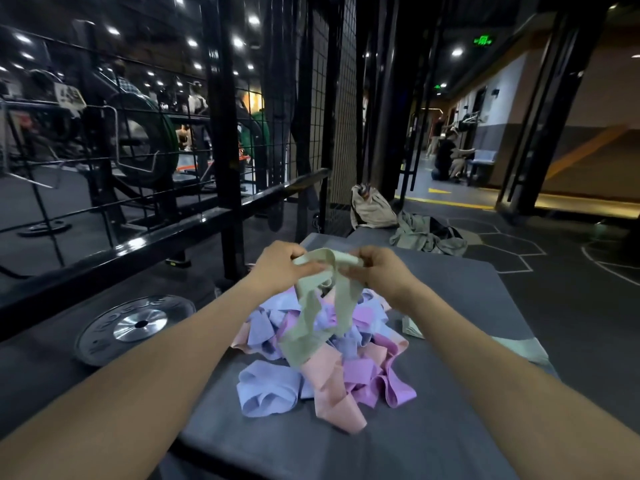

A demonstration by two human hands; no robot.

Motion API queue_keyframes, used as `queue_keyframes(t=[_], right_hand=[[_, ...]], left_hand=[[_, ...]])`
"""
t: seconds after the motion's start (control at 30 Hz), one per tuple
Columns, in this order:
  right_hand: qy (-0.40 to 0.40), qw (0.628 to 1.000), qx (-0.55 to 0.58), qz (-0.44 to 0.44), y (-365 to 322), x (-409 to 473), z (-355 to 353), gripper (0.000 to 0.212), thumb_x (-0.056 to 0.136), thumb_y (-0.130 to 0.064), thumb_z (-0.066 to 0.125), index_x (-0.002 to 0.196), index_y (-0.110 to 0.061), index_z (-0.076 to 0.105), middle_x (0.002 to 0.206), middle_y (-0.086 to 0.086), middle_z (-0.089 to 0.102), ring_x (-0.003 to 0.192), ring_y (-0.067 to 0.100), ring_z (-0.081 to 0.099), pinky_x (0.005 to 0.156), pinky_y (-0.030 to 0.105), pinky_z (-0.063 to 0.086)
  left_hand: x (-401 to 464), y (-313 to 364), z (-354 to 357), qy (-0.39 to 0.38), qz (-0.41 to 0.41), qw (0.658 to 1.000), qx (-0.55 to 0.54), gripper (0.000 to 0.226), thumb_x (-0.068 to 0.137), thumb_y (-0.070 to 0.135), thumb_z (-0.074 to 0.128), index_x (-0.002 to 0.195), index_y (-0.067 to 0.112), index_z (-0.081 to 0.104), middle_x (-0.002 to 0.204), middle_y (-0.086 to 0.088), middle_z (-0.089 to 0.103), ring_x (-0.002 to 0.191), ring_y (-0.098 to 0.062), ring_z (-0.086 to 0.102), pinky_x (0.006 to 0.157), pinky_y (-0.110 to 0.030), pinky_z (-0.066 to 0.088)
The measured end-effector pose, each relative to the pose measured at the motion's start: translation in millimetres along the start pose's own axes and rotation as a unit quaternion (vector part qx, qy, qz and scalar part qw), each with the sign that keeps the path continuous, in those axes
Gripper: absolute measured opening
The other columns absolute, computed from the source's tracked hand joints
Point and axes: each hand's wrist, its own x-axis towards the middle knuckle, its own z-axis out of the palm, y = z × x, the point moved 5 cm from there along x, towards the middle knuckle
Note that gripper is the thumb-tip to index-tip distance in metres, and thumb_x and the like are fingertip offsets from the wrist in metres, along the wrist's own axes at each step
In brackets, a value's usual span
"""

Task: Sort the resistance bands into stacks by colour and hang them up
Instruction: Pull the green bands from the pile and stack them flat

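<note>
Green band (313,306) in both hands (277,268)

Both bare forearms reached forward from the lower corners and converged toward the middle of the view. The left hand (280,268) was raised, fingers curled inward, pinching a pale green band (320,306) at its top. The right hand (379,268) sat just beside it at the same height, fingers likewise curled and pinching the same band. The two hands were close together, knuckles up.
</note>
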Motion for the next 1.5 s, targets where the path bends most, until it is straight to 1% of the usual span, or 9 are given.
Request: queue_keyframes(t=[0.23,0.4,0.53,0.73,0.8,0.87,1.13,1.27,1.5], right_hand=[[-0.004,0.981,0.191,0.027,-6,-16,-14,0.012,0.091,-0.001,0.053,0.088,-0.01,0.061,0.061,0.0,0.061,0.048,0.01,0.053,0.045,0.021,0.043],[-0.072,0.995,-0.065,0.02,-11,-29,-11,0.032,0.078,-0.01,0.074,0.102,-0.014,0.053,0.072,-0.007,0.053,0.058,0.005,0.048,0.054,0.018,0.037],[-0.022,0.94,-0.341,0.014,2,-25,-19,0.041,0.081,-0.003,0.059,0.12,-0.006,0.047,0.111,0.008,0.055,0.092,0.021,0.051,0.07,0.023,0.035],[0.098,0.9,-0.415,0.09,42,-45,-72,0.015,0.083,0.003,0.044,0.086,-0.002,0.058,0.097,0.018,0.062,0.084,0.034,0.055,0.063,0.033,0.04],[0.129,0.896,-0.413,0.099,49,-51,-84,0.018,0.084,0.001,0.045,0.089,-0.002,0.062,0.092,0.018,0.063,0.082,0.035,0.057,0.061,0.034,0.042],[0.149,0.894,-0.407,0.111,53,-56,-92,0.024,0.083,0.0,0.046,0.093,-0.006,0.067,0.094,0.018,0.065,0.084,0.038,0.06,0.064,0.038,0.048],[0.169,0.919,-0.334,0.123,66,-79,-112,0.039,0.078,0.011,0.042,0.097,-0.005,0.073,0.085,0.023,0.069,0.078,0.038,0.066,0.072,0.046,0.057],[0.192,0.931,-0.277,0.143,74,-95,-121,0.039,0.08,0.011,0.041,0.1,-0.002,0.071,0.097,0.02,0.066,0.088,0.038,0.065,0.077,0.045,0.057],[0.205,0.942,-0.192,0.186,103,-121,-146,0.029,0.081,0.012,0.049,0.091,-0.012,0.061,0.096,0.021,0.06,0.072,0.035,0.062,0.043,0.028,0.056]], left_hand=[[-8,-7,6,-0.042,-0.013,0.995,-0.088,0.046,0.091,0.038,0.055,0.079,-0.007,0.053,0.076,-0.01,0.048,0.069,-0.017,0.042,0.067,-0.028,0.036],[-11,6,1,-0.012,-0.061,0.966,-0.25,0.031,0.099,0.032,0.043,0.079,0.014,0.058,0.053,0.006,0.055,0.046,-0.004,0.051,0.055,-0.019,0.042],[-13,12,5,0.019,-0.102,0.949,-0.298,0.028,0.098,0.031,0.045,0.078,0.014,0.055,0.054,0.001,0.044,0.034,-0.002,0.039,0.041,-0.016,0.033],[-25,-2,6,-0.04,-0.162,0.899,-0.406,0.037,0.087,0.009,0.048,0.053,0.016,0.062,0.048,0.002,0.054,0.037,-0.008,0.051,0.043,-0.017,0.039],[-31,-4,14,-0.127,-0.168,0.916,-0.341,0.006,0.069,0.001,0.054,0.069,0.007,0.054,0.06,-0.008,0.051,0.05,-0.013,0.049,0.047,-0.019,0.04],[-31,-15,20,-0.164,-0.162,0.956,-0.181,0.025,0.07,-0.011,0.056,0.09,0.004,0.055,0.08,-0.011,0.049,0.067,-0.017,0.047,0.051,-0.021,0.04],[-30,-19,13,0.122,-0.177,0.965,0.151,0.007,0.081,0.021,0.066,0.082,0.021,0.059,0.096,-0.005,0.064,0.088,-0.029,0.062,0.074,-0.032,0.047],[-32,-29,48,0.01,-0.212,0.975,0.071,0.023,0.09,0.016,0.046,0.111,0.015,0.055,0.109,-0.013,0.062,0.076,-0.03,0.062,0.064,-0.033,0.053],[-32,-28,96,-0.088,-0.238,0.954,-0.16,0.027,0.09,-0.008,0.041,0.098,0.014,0.054,0.064,-0.007,0.043,0.05,-0.017,0.035,0.037,-0.015,0.031]])
